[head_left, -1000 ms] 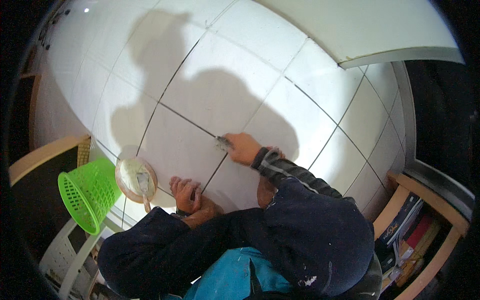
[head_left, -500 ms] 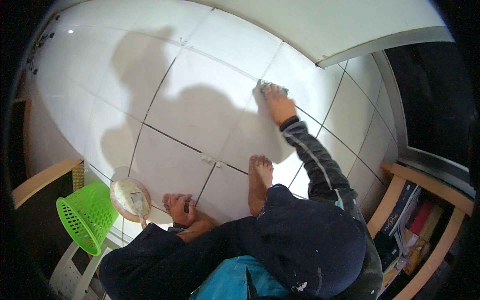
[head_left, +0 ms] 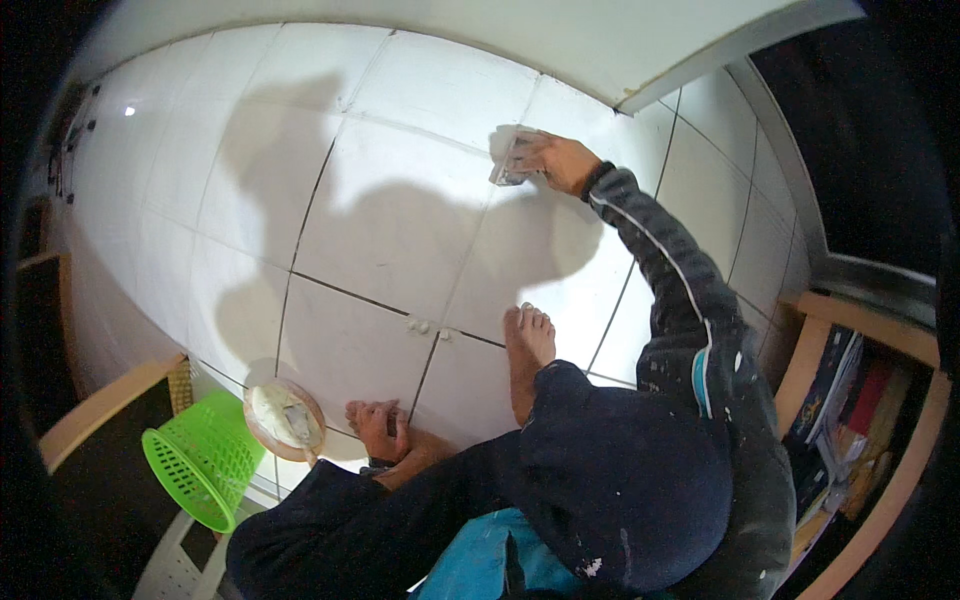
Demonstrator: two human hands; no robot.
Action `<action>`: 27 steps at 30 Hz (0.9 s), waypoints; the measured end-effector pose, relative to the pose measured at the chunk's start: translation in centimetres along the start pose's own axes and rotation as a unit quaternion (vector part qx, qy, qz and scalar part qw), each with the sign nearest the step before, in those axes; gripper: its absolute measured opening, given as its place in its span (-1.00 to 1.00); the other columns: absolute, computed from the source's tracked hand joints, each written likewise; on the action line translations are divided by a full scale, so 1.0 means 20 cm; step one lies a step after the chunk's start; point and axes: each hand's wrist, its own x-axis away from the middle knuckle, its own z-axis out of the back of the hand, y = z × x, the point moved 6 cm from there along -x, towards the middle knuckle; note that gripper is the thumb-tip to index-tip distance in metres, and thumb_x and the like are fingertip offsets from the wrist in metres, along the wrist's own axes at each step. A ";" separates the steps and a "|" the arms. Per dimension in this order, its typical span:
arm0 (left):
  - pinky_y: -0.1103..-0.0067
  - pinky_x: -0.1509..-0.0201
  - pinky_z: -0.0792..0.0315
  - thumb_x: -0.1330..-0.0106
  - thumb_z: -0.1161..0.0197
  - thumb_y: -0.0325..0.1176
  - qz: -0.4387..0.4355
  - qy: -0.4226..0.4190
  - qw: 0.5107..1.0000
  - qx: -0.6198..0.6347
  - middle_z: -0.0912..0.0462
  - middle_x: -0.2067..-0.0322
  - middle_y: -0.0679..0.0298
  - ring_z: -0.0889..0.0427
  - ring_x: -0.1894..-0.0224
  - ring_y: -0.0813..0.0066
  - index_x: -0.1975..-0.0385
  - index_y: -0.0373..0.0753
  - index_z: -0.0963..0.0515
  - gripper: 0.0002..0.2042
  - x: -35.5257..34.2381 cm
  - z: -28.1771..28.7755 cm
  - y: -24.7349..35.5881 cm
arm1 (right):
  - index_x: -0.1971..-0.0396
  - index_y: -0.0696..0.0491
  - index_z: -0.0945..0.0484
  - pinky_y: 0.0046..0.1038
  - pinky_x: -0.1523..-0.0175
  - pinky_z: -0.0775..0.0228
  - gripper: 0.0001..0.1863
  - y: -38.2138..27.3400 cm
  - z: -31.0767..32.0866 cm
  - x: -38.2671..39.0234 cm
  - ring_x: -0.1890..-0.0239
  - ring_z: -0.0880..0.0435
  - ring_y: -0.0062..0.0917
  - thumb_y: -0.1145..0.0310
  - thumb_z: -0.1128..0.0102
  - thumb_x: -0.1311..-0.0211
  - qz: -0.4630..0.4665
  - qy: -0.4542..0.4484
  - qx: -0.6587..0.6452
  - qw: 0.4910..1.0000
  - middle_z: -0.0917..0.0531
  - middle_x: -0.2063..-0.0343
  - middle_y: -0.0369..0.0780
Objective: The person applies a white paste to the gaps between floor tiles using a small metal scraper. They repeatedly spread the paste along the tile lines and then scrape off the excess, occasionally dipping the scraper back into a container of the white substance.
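Observation:
My right hand (head_left: pixel 552 160) grips a flat, grey rectangular piece (head_left: pixel 512 166) smeared with white, held tilted at the white floor tiles (head_left: pixel 400 240). Its exact kind is unclear. The piece is by a pale tile joint, and its shadow falls beside it. My left hand (head_left: pixel 385 432) is low beside my left foot, with a dark band at its wrist. Hand and foot overlap, so I cannot make out whether its fingers hold anything. Left of it stands a round bowl (head_left: pixel 313 412) of white paste, with a putty knife (head_left: pixel 298 420) lying in it.
Small white lumps (head_left: pixel 420 327) lie at a tile corner near my bare right foot (head_left: pixel 530 350). A green perforated basket (head_left: pixel 205 460) stands at lower left. On the right is a wooden shelf (head_left: pixel 815 375) with books, and a wall (head_left: pixel 470 45) runs along the far side.
My right hand has shifted slightly left and up and turned sideways, tilting the grey piece so more of its flat side shows. The view has shifted a little; my left hand stays by the foot.

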 end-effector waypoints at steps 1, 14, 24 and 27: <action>0.13 -0.23 -0.10 -0.02 -0.24 -0.37 -0.010 0.007 1.000 -0.004 -0.55 0.33 0.15 -0.44 0.14 0.11 0.28 -0.22 -0.61 -0.76 -0.02 0.01 0.03 | 0.03 -0.15 -0.59 -0.36 -0.22 -0.38 -0.47 0.03 -0.02 -0.01 -0.20 -0.43 -0.33 0.61 -0.08 0.07 0.009 -0.009 -0.016 1.000 -0.55 -0.08 -0.34; 0.17 -0.04 -0.23 -0.06 -0.25 -0.43 -0.085 -0.071 0.994 0.008 -0.54 0.41 0.12 -0.44 0.28 0.11 0.33 -0.31 -0.57 -0.82 -0.06 0.04 0.08 | 0.05 -0.14 -0.60 -0.37 -0.36 -0.24 -0.39 0.21 -0.14 0.90 -0.32 -0.26 -0.37 0.72 -0.10 0.18 -0.038 -0.154 0.000 0.987 -0.45 -0.18 -0.38; 0.29 0.05 -0.44 -0.04 -0.24 -0.57 -0.159 -0.119 0.979 -0.051 -0.60 0.38 0.11 -0.58 0.22 0.05 0.25 -0.29 -0.50 -0.76 -0.49 0.66 0.05 | -0.03 -0.10 -0.49 -0.21 0.09 -0.51 -0.55 0.10 -0.08 0.90 0.17 -0.65 -0.21 0.39 -0.12 -0.06 -0.371 0.168 -0.050 0.912 -0.66 0.21 -0.15; 0.29 0.03 -0.42 -0.05 -0.23 -0.56 -0.190 -0.101 0.971 -0.101 -0.58 0.29 0.07 -0.55 0.16 0.01 0.28 -0.27 -0.48 -0.78 -0.77 0.95 -0.11 | -0.20 0.21 -0.28 -0.06 -0.11 -0.40 -0.45 -0.12 -0.18 0.56 -0.11 -0.52 -0.08 0.33 -0.01 -0.21 -0.366 0.071 0.017 0.928 -0.44 -0.13 0.11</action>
